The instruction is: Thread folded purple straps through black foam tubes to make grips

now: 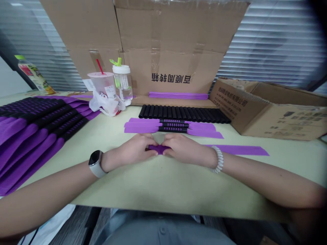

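Note:
Both hands meet near the middle of the table around a bunched purple strap (160, 149). My left hand (135, 149) pinches its left end, and my right hand (182, 148) pinches the right end, thumbs close together. A flat purple strip (240, 150) extends on the table to the right from behind my right wrist; whether it joins the held piece is hidden. Just beyond my hands lie several purple straps with black slotted grips (173, 125). Behind those, a row of black tubes (184, 113) stretches sideways.
A large pile of purple straps with black grips (48, 119) covers the left side. At the back stand a drink bottle (35, 76), a pink cup (102, 85), a clear bottle (124, 81) and stacked purple strips (178, 95). An open cardboard box (276, 114) sits at right.

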`<state>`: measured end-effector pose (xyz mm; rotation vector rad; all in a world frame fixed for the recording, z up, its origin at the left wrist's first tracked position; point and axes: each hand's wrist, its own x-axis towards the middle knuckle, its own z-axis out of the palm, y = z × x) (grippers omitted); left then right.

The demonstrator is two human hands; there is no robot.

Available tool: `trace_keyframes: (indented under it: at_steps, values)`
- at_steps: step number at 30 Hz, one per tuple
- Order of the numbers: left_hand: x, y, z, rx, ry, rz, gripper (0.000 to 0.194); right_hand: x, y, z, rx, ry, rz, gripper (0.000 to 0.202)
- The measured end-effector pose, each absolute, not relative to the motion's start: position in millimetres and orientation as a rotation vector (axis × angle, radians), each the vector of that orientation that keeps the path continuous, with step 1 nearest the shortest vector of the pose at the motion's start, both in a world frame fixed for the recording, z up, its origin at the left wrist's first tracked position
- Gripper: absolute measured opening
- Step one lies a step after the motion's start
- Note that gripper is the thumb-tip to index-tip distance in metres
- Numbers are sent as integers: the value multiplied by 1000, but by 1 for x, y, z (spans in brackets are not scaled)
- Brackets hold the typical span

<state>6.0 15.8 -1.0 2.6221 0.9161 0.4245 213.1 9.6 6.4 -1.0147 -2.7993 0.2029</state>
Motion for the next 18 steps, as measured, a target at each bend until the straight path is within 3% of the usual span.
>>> trace_keyframes:
  at_steps: [18]
  values:
    - [9, 14, -2, 2601, 961, 448, 13, 212, 8, 2, -958, -2868, 24, 16]
